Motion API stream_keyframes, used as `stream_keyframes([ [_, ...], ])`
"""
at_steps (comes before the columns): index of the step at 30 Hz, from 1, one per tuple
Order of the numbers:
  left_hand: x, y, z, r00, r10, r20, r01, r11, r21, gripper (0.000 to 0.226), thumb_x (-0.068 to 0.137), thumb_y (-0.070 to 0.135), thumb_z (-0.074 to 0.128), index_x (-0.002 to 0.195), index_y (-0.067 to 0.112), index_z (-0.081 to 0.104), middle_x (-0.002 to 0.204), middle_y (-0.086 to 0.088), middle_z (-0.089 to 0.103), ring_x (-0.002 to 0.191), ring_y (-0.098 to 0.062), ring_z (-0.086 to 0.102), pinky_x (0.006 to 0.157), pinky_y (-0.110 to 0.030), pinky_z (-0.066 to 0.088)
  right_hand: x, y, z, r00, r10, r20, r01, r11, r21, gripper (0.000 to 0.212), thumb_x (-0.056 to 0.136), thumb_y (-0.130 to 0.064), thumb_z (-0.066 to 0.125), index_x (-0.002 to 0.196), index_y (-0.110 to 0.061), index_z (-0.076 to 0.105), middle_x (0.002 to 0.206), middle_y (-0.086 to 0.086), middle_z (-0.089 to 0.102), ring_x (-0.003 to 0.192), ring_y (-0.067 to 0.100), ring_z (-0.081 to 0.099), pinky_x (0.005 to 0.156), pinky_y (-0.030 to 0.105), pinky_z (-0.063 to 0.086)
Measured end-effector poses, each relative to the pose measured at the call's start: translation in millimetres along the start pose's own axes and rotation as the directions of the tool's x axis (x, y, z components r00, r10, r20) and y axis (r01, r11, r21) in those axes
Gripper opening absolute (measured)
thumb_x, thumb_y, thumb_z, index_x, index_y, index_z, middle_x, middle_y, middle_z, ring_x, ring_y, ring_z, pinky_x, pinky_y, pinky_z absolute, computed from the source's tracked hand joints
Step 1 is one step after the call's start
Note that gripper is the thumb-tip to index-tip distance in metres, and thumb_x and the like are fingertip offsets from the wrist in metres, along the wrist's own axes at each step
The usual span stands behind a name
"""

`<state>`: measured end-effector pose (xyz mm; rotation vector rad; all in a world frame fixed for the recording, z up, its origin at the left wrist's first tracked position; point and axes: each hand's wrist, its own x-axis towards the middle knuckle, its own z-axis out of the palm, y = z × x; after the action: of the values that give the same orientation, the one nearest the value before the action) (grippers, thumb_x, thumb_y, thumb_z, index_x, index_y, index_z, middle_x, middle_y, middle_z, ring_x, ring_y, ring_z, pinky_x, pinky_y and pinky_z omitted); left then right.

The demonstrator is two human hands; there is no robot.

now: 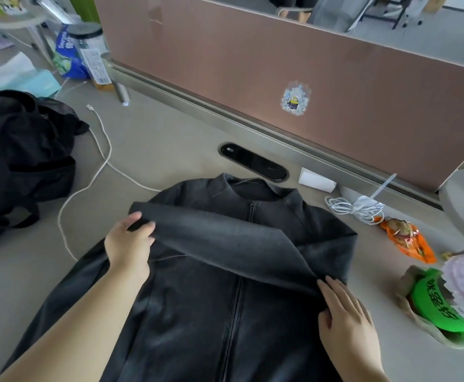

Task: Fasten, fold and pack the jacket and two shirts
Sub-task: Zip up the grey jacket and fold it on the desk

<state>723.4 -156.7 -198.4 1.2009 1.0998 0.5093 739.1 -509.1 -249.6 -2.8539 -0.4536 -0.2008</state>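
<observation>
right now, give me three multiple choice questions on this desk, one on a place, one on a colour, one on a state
1. Where is the bag relative to the jacket?
A. to its left
B. to its right
C. on top of it

2. What colour is the cable beside the bag?
A. red
B. white
C. black

3. How is the jacket's zip?
A. open all the way
B. closed where it shows
C. torn off

Answers:
1 A: the black bag lies on the desk left of the jacket.
2 B: the cable is white against the grey desk.
3 B: the zip runs closed above and below the sleeve, which the left hand holds across the chest while the right hand presses flat on the fold.
</observation>
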Motion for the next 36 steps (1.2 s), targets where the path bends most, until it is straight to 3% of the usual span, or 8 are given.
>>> stream_keyframes([
  [5,-3,-20,-12,0.998,-0.055,0.007,0.054,0.996,0.077,0.037,0.084,0.000,0.066,0.117,0.017,0.062,0.109,-0.015,0.058,0.082,-0.021,0.065,0.079,-0.029,0.053,9,8,-18,0.915,0.359,-0.183,-0.322,0.924,0.205,0.038,0.070,-0.016,0.042,0.093,-0.003,0.070,0.087,0.017,0.069,0.080,0.037,0.063,0.072,0.044,0.052],
  [10,-15,-23,-7,0.992,-0.098,0.080,0.080,0.975,0.205,0.037,0.085,-0.005,0.062,0.117,0.014,0.059,0.112,-0.011,0.055,0.079,-0.017,0.062,0.082,-0.035,0.052,4,-4,-26,0.877,0.463,0.127,-0.470,0.882,0.029,0.043,0.066,-0.002,0.065,0.109,-0.006,0.062,0.111,0.018,0.058,0.105,0.040,0.051,0.089,0.048,0.042],
  [14,-16,-19,-8,0.981,-0.114,0.154,0.077,0.972,0.223,0.031,0.086,-0.008,0.060,0.108,0.014,0.056,0.104,-0.012,0.052,0.088,-0.022,0.060,0.081,-0.037,0.052,21,-10,-34,0.930,0.287,0.228,-0.261,0.955,-0.141,0.070,0.076,-0.024,0.068,0.139,-0.018,0.036,0.133,0.007,0.044,0.120,0.029,0.046,0.095,0.038,0.043],
  [20,-18,-10,1,0.982,-0.014,0.189,0.025,0.998,-0.057,0.047,0.085,-0.014,0.057,0.125,0.009,0.054,0.102,-0.011,0.057,0.087,-0.016,0.060,0.089,-0.035,0.050,31,9,-38,0.733,0.673,0.100,-0.672,0.693,0.261,0.061,0.074,0.006,0.050,0.132,-0.011,0.044,0.129,0.020,0.044,0.108,0.042,0.049,0.079,0.047,0.045],
  [24,-16,-23,-1,0.984,-0.122,0.132,0.111,0.990,0.089,0.051,0.088,-0.015,0.048,0.136,0.004,0.044,0.136,-0.022,0.051,0.101,-0.023,0.055,0.093,-0.036,0.046,13,-2,-27,0.859,0.472,0.198,-0.491,0.869,0.056,0.071,0.074,-0.006,0.059,0.141,-0.015,0.038,0.134,0.017,0.041,0.119,0.038,0.041,0.096,0.044,0.040],
  [30,-14,14,4,0.995,0.038,0.092,-0.018,0.977,-0.211,0.037,0.084,-0.020,0.051,0.086,0.017,0.055,0.091,-0.002,0.054,0.081,-0.012,0.058,0.077,-0.028,0.057,3,2,-26,0.978,0.191,0.080,-0.195,0.980,0.039,0.068,0.065,-0.004,0.067,0.131,-0.010,0.056,0.133,0.019,0.053,0.115,0.037,0.050,0.089,0.052,0.048],
  [33,-3,9,-6,0.997,-0.042,-0.067,0.053,0.982,0.184,0.034,0.081,-0.015,0.054,0.102,0.009,0.064,0.089,-0.008,0.059,0.073,-0.020,0.055,0.079,-0.031,0.052,-4,-4,-21,0.979,0.139,0.150,-0.131,0.990,-0.061,0.060,0.059,-0.023,0.054,0.116,-0.012,0.068,0.129,0.018,0.057,0.116,0.037,0.049,0.097,0.050,0.043],
  [36,-13,-2,-10,0.995,0.063,-0.073,0.008,0.696,0.718,0.040,0.080,-0.005,0.051,0.115,0.011,0.062,0.116,-0.020,0.054,0.089,-0.034,0.051,0.086,-0.036,0.043,8,-13,-32,0.959,0.277,0.054,-0.282,0.941,0.186,0.052,0.068,-0.031,0.037,0.097,-0.012,0.076,0.121,0.015,0.062,0.108,0.037,0.051,0.094,0.042,0.041],
])
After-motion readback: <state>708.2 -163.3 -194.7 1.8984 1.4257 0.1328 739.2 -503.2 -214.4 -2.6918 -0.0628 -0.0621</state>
